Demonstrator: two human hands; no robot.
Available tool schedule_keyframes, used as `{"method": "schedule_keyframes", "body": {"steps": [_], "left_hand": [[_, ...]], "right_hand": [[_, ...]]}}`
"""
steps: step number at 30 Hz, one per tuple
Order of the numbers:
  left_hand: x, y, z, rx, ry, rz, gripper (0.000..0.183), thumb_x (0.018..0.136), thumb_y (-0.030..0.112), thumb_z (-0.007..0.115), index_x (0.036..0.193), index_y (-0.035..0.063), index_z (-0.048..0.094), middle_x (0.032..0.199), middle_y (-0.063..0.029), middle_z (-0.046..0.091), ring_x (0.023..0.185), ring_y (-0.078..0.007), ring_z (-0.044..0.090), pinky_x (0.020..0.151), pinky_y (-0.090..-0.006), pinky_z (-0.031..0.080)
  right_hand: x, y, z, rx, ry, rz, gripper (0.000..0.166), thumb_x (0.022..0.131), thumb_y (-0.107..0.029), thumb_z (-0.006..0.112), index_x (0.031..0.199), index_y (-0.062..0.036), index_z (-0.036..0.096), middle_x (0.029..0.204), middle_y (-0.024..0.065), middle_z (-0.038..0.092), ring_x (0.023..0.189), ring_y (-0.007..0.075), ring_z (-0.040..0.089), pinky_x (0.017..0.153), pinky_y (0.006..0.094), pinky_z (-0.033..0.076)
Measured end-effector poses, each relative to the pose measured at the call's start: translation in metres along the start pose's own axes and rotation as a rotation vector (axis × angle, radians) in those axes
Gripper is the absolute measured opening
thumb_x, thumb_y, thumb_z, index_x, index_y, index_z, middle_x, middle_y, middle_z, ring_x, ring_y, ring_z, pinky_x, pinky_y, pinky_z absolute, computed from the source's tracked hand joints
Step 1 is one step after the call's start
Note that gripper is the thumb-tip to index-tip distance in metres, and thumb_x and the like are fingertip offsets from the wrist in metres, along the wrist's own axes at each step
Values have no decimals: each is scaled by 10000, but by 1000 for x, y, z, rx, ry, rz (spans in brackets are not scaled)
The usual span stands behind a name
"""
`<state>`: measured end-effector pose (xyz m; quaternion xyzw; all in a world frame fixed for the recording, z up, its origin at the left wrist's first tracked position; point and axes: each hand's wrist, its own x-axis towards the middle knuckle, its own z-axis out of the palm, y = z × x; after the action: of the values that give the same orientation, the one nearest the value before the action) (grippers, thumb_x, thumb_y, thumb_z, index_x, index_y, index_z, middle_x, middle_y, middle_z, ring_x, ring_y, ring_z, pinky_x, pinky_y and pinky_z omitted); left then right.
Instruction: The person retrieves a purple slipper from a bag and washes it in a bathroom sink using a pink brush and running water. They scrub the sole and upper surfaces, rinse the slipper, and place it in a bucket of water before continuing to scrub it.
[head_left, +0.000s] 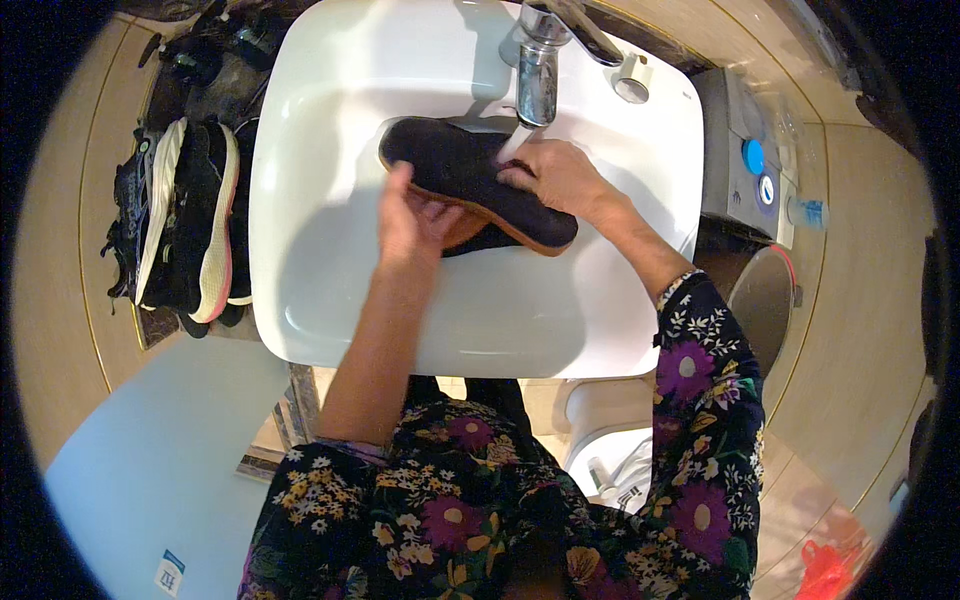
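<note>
Over the white washbasin (480, 330), my left hand (412, 217) supports a black shoe insole with an orange-brown underside (457, 161) from its left end and below, thumb on the edge. My right hand (559, 180), fingers curled, presses on the insole's upper face near its middle; whether it grips a small thing there is hidden. Water runs from the chrome faucet (538, 86) onto the insole beside my right fingers. Beneath the insole, a second dark piece with a similar brown part (484, 238) shows partly.
Black shoes with pale soles (217, 225) stand on the ledge left of the basin. To the right are a grey box (727, 150) and a round bin (761, 300). A toilet (600, 420) is below the basin's front edge, and a red plastic bag (825, 574) lies at lower right.
</note>
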<state>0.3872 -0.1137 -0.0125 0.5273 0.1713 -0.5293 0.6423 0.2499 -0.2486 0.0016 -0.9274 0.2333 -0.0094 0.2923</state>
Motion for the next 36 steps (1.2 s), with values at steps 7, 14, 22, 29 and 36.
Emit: {"method": "schedule_keyframes", "body": {"steps": [7, 14, 22, 29, 36], "left_hand": [[23, 12, -6, 43, 187, 35, 385, 893, 381, 435, 1139, 87, 478, 1080, -98, 535, 1020, -283, 490, 865, -455, 380], [41, 8, -32, 29, 123, -3, 331, 884, 257, 481, 1132, 38, 466, 1016, -114, 546, 905, -265, 538, 784, -451, 459], [35, 0, -16, 38, 158, 100, 323, 863, 203, 520, 1121, 20, 459, 993, -110, 552, 829, -265, 569, 702, -440, 498], [36, 0, -17, 46, 153, 81, 297, 861, 172, 522, 1096, 6, 450, 970, -131, 544, 769, -250, 581, 637, -406, 545], [32, -3, -9, 90, 189, 155, 285, 860, 142, 507, 1090, -15, 444, 923, -121, 543, 773, -228, 589, 554, -357, 549]], "right_hand": [[7, -18, 34, -55, -8, -43, 179, 759, -224, 530, 846, -104, 631, 712, 178, 603, 690, 343, 598, 651, 446, 485], [-35, -6, -20, -33, -175, -10, 312, 723, -147, 573, 1035, -152, 589, 693, 157, 603, 634, 309, 596, 598, 417, 489], [15, -27, 23, -250, -159, 98, 178, 744, -172, 547, 815, -26, 619, 762, 172, 611, 735, 340, 598, 690, 430, 481], [-24, -11, -20, -37, -205, 109, 319, 756, -173, 541, 1072, -199, 580, 822, 162, 611, 796, 335, 590, 746, 411, 477], [11, -23, 8, -255, -299, 220, 322, 752, -190, 540, 1062, -111, 577, 905, 154, 602, 871, 308, 574, 779, 400, 461]]}}
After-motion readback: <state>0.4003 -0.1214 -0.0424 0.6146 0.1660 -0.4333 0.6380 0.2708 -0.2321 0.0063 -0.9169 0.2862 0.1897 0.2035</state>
